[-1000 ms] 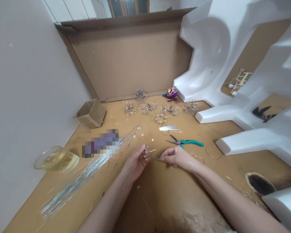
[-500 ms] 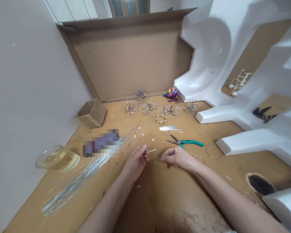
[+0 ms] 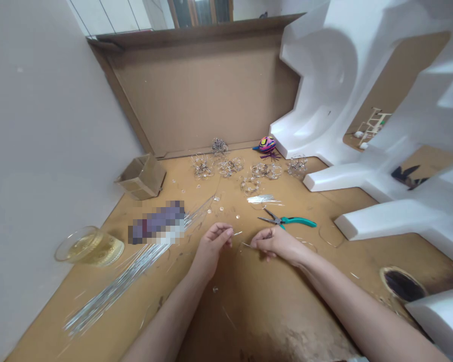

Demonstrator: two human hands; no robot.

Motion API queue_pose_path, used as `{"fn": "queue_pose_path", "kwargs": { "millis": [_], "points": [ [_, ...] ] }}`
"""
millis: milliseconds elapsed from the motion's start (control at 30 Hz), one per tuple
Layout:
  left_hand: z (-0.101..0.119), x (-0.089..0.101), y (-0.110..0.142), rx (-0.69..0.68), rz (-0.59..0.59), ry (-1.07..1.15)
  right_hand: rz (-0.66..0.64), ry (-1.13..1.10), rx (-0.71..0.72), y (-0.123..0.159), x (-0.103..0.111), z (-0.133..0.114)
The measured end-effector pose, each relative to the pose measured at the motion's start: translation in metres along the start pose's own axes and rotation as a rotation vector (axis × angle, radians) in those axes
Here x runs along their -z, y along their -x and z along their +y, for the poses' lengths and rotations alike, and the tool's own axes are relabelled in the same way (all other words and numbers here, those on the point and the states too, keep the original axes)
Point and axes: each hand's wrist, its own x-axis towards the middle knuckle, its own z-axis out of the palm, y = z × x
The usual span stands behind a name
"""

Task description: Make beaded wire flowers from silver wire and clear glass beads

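Observation:
My left hand is closed in a pinch, and a short silvery wire sticks out past its fingertips. Facing it across a small gap, my right hand pinches another thin piece of wire that points toward the left hand. Any bead in the fingers is hidden. Just beyond my right hand lie long-nose pliers with teal handles, their jaws apart. A few clear beads are scattered past my left hand, and one more bead lies nearer to me.
Long straight wires lie at left, beside a glass of yellowish liquid and a small cardboard box. Short cut wires and several beaded wire rings lie farther back. A white moulded structure stands at right.
My left hand has turned slightly, its thumb now lying over the fingers, and the small clear thing seen there is covered. The right hand has hardly moved.

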Motion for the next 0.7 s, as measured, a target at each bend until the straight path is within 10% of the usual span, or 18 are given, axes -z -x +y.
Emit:
{"fn": "queue_pose_path", "kwargs": {
  "millis": [700],
  "points": [
    [0.003, -0.011, 0.013, -0.065, -0.162, -0.323, -0.128, -0.155, 0.147, 0.001, -0.002, 0.003]
  ]
}}
